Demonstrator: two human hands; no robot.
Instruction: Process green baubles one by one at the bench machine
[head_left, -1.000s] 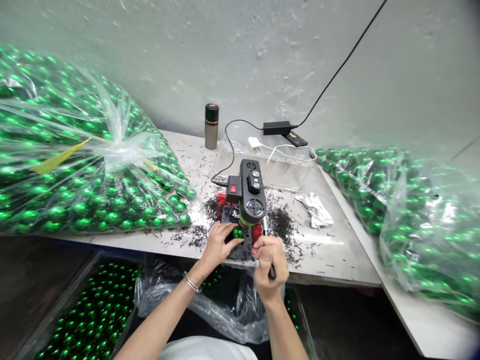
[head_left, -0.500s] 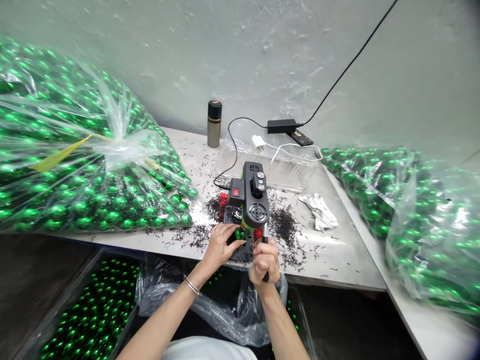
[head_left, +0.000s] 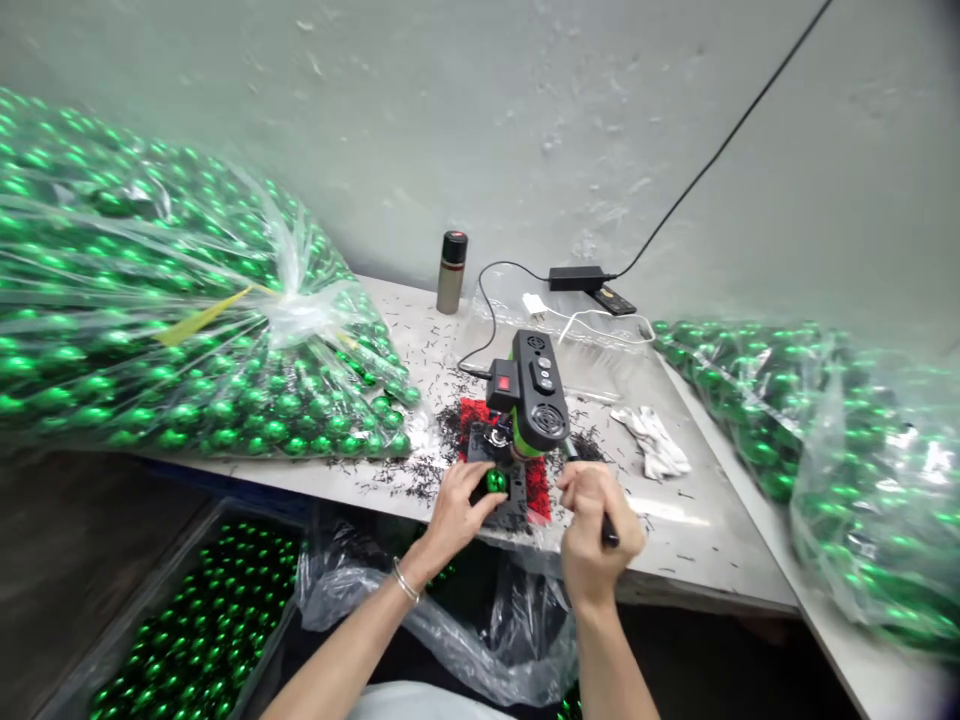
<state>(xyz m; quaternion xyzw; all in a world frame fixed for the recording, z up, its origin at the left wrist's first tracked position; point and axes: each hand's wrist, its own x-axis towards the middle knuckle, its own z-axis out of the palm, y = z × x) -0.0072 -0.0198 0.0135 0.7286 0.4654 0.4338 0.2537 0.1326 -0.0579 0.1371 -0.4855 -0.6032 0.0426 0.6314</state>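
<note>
A shiny green ball [head_left: 496, 481] is held between the thumb and fingers of my left hand [head_left: 459, 508], just in front of a small black bench press [head_left: 538, 385]. The ball is over the press's dark base [head_left: 516, 512], below and in front of its head. My right hand [head_left: 598, 520] is wrapped round the press's black-gripped lever [head_left: 609, 534], which slants out to the right of the machine. A red mat [head_left: 537, 490] shows under the base.
Small black pieces [head_left: 420, 470] litter the worktable [head_left: 697, 520]. A large bag of green balls [head_left: 187, 360] stands left, more bags [head_left: 862, 470] right. A bottle [head_left: 451, 272], power adapter [head_left: 576, 278] and white gloves [head_left: 654, 442] lie about. A ball-filled bin [head_left: 195, 620] sits below.
My right hand has swung the lever outward to the right, away from the press. My left hand has drawn the ball slightly out from under the head. The view has shifted a little.
</note>
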